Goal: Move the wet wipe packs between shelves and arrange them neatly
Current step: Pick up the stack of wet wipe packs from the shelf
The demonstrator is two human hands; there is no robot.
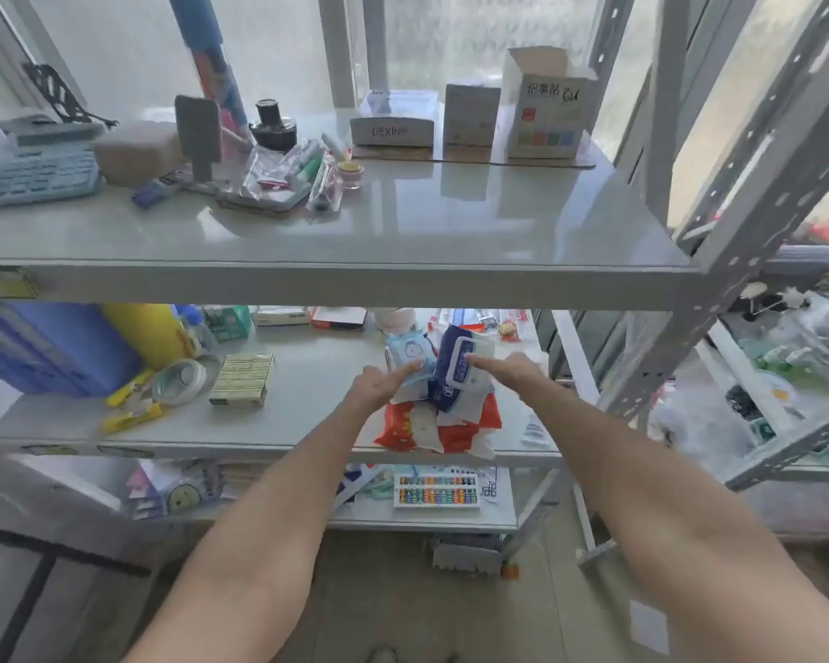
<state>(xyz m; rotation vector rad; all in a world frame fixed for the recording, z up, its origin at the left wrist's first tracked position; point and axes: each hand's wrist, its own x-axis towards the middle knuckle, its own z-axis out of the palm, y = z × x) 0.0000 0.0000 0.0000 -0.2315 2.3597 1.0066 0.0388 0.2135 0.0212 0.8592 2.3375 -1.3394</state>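
Note:
A loose heap of wet wipe packs lies on the middle shelf, near its front right. On top are a dark blue pack with a white lid and a light blue pack; red-and-white packs lie underneath. My left hand rests with fingers stretched against the left side of the heap, touching the light blue pack. My right hand reaches in from the right, fingertips on the dark blue pack's lid. Neither hand visibly closes around a pack.
The top shelf holds a keyboard-like device, pens, an ink bottle and small boxes at the back. On the middle shelf sit tape rolls, a green box and a blue container. An abacus lies below.

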